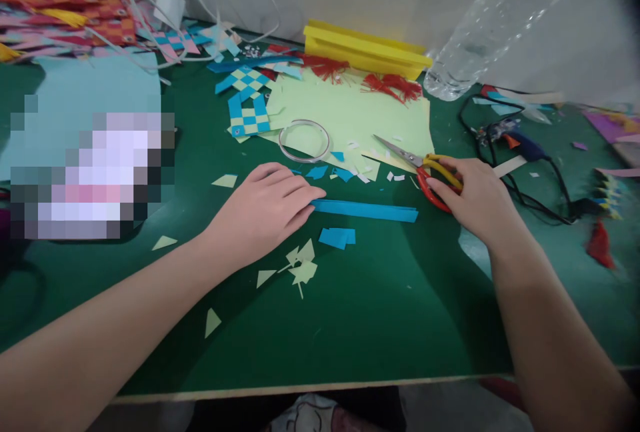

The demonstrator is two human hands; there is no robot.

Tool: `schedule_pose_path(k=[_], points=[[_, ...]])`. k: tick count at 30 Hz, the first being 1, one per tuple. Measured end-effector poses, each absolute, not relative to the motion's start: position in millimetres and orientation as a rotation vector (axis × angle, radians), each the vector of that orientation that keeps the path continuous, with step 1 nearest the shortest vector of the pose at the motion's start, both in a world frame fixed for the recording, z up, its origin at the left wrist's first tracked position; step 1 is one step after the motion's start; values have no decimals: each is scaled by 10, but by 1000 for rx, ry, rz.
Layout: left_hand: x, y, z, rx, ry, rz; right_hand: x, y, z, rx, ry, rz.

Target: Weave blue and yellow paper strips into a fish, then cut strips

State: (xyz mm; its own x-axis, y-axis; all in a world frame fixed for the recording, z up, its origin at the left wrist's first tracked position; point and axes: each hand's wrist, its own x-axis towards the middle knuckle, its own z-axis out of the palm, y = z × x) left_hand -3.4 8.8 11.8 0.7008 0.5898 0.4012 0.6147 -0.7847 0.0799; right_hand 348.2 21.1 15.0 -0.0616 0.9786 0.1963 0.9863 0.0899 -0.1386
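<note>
My left hand lies flat, fingers together, pressing the left end of the blue paper strip at table centre. My right hand, at 3 o'clock of the strip, has fingers curled on the scissors handles.

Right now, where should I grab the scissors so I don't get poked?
Take the scissors by the red and yellow handle loops, coming from the right, where the right hand already rests on them. The closed metal blades point up and left over the light green paper, so the sharp tip faces away from that side. The left hand is pressing the blue paper strip.
</note>
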Motion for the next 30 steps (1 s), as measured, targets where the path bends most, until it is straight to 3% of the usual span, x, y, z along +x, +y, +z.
schedule_pose_path(k=[20,30], points=[[-56,102,115,-2851,-1059,-633,3384,141,260,-1948,-1857,-137],[-117,170,120,-2772,-1203,-609,3224,24,377,-1705,-1868,-182]])
